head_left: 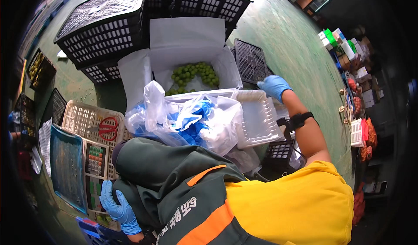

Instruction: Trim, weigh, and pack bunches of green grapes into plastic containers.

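Note:
My left hand (118, 206), in a blue glove, lies with fingers stretched out beside the keypad of a scale (96, 160) and against my dark trouser leg. The scale has a blue-edged pan (67, 168). My right hand (277, 88), gloved too, is closed at the far right corner of a clear plastic tray (257, 118); what its fingers hold, if anything, is hidden. Bunches of green grapes (194, 74) lie in a white paper-lined box (226, 64). Crumpled clear plastic bags with blue print (191, 118) spread between that box and my lap.
Tall black plastic crates (106, 33) stand behind the box. A black slatted crate (251, 62) sits to its right. Red-handled scissors (108, 128) lie on a cream basket (89, 114) at left. Stacked goods and red net bags (368, 140) line the far right.

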`<move>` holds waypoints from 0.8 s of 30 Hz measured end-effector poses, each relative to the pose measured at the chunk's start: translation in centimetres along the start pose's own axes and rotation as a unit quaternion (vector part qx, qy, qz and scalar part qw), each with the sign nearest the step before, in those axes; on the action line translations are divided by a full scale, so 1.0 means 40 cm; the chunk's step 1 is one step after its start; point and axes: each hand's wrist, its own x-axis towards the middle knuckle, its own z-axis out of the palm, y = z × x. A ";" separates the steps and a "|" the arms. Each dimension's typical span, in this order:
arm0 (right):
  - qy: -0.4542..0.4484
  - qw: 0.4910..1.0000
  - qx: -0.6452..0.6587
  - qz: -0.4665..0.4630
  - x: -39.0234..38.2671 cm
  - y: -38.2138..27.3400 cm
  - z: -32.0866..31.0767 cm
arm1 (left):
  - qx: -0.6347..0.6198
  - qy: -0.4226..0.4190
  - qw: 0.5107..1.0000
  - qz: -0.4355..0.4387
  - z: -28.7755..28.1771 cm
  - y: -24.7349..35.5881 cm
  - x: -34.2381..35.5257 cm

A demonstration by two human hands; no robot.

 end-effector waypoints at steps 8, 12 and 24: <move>-0.109 0.986 0.068 -0.106 -0.030 0.029 0.453 | -0.035 -0.013 0.999 0.037 0.089 0.003 0.048; -0.187 0.889 0.418 -0.017 -0.052 0.092 0.436 | -0.021 -0.019 0.999 0.039 0.085 0.013 0.048; -0.185 0.684 0.706 -0.001 -0.115 0.134 0.312 | -0.075 0.017 0.997 0.021 0.061 -0.016 0.023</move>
